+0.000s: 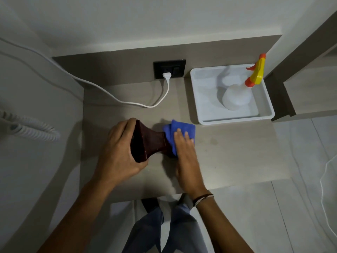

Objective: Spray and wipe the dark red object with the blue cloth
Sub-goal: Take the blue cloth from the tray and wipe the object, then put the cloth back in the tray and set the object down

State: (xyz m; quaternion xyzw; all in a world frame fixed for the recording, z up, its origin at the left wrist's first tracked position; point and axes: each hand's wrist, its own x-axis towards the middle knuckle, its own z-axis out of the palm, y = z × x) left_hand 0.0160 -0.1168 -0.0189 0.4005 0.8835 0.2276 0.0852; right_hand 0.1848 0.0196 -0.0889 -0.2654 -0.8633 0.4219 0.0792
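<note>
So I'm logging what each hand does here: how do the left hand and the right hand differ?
The left hand grips the wide end of the dark red object, fingers curled round it; the right hand lies flat, palm down, pressing the blue cloth on the narrow end. The right wrist wears a bracelet; the left is bare. Both act on the same object over the counter.

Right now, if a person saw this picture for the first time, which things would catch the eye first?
First the bright blue cloth at the centre of the counter, pressed by the right hand against the dark red object, which the left hand grips by its wide end. Next, the spray bottle with its yellow and orange head, standing in the white tray at the right rear.
</note>
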